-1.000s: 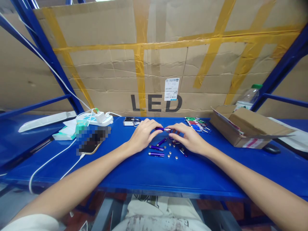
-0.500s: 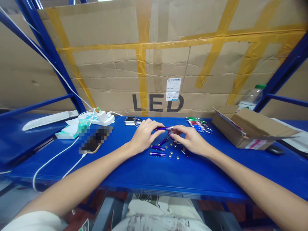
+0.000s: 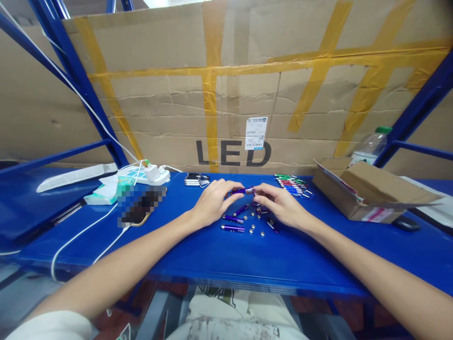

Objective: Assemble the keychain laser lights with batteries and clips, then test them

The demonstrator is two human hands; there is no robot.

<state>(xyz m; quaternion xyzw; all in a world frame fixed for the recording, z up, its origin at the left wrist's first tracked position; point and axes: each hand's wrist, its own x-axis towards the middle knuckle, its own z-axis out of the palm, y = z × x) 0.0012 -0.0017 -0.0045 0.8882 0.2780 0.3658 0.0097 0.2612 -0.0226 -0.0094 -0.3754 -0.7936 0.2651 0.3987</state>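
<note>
A small purple flashlight [image 3: 242, 191] is held between both hands above the blue table [image 3: 219, 255]. My left hand [image 3: 214, 202] pinches its body; my right hand [image 3: 279, 204] pinches its silver end. Just below the hands lie a few more purple flashlights [image 3: 232, 227] and several round button batteries [image 3: 252, 230] loose on the table. A row of black and silver flashlights [image 3: 196, 179] lies behind my left hand. A bunch of green, red and blue flashlights [image 3: 293, 184] lies behind my right hand.
An open cardboard box [image 3: 368, 191] stands at the right, a plastic bottle [image 3: 369, 144] behind it. At the left are a power strip [image 3: 145, 175] with white cables, a phone [image 3: 139, 208] and a tissue pack [image 3: 101, 194]. A big taped carton marked LED [image 3: 233, 94] forms the back wall.
Both hands have kept pinching the same purple flashlight with only small finger shifts. The view has drifted slightly.
</note>
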